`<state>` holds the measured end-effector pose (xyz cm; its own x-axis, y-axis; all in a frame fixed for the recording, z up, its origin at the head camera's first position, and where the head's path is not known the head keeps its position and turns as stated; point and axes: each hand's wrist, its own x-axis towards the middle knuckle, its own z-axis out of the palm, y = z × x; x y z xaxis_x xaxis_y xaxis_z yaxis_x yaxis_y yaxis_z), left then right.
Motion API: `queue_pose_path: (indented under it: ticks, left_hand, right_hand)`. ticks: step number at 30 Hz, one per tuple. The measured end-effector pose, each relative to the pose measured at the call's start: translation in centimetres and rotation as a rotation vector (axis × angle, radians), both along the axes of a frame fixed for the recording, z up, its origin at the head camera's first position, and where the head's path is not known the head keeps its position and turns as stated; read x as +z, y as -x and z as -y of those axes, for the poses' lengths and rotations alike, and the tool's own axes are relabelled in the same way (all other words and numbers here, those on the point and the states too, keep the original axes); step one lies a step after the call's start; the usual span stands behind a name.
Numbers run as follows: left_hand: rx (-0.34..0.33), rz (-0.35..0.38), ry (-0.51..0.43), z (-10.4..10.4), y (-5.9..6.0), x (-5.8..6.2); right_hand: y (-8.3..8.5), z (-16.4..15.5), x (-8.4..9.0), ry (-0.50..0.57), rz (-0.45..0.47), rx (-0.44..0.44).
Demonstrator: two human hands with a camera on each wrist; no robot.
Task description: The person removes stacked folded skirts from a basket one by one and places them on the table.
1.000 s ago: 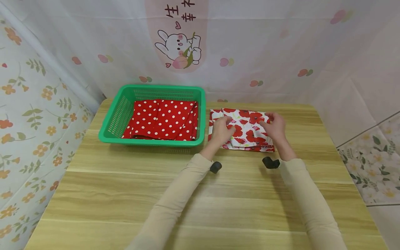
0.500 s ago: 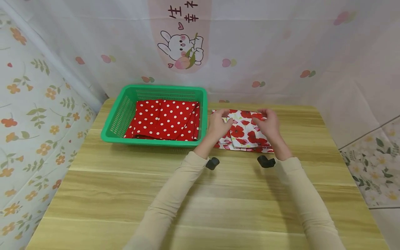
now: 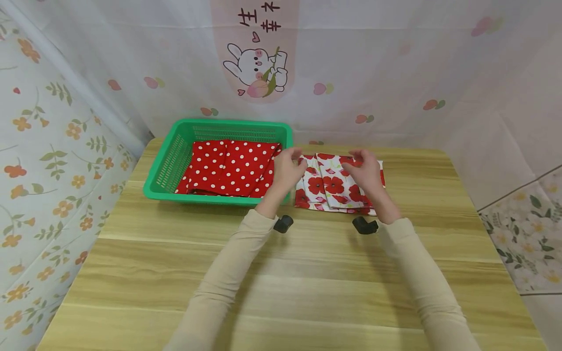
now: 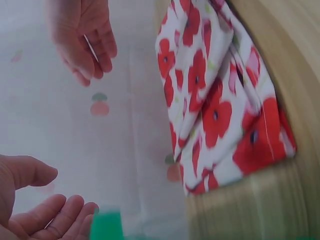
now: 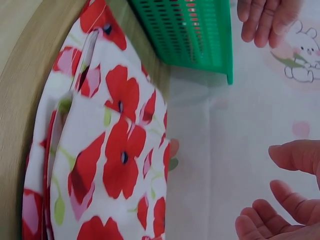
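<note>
A folded white cloth with red poppies lies on the wooden table, just right of a green basket. My left hand hovers above the cloth's left edge, by the basket's right wall, with relaxed fingers and nothing in it. Above the cloth's middle my right hand hovers, fingers loosely curved, also holding nothing. Neither hand touches the cloth.
A folded red cloth with white dots lies inside the basket. Patterned sheets hang close behind and to both sides of the table. Bare wood stretches toward the table's near edge.
Both hands have let go of the poppy cloth, lifted off it and shifted left. The cloth now lies folded flat on the table.
</note>
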<state>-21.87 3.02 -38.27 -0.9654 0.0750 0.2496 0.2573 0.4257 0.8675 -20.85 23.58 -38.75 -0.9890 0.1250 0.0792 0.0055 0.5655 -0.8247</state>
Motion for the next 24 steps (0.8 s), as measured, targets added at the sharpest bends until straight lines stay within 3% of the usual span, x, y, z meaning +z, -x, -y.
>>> queue_pose_path:
  ticks: [9,16,24]
  left_hand:
    - [0.055,0.056,-0.007,3.2,0.4,0.6]
    - [0.092,0.056,-0.031,5.1,0.6,0.2]
    - [0.158,0.099,-0.041,7.1,0.8,-0.4]
  right_hand:
    - [0.2,1.4,0.0,-0.002,-0.019,0.037]
    - [0.2,2.9,0.3,0.003,-0.058,0.091]
    - [0.4,4.5,0.2,0.052,-0.028,0.164]
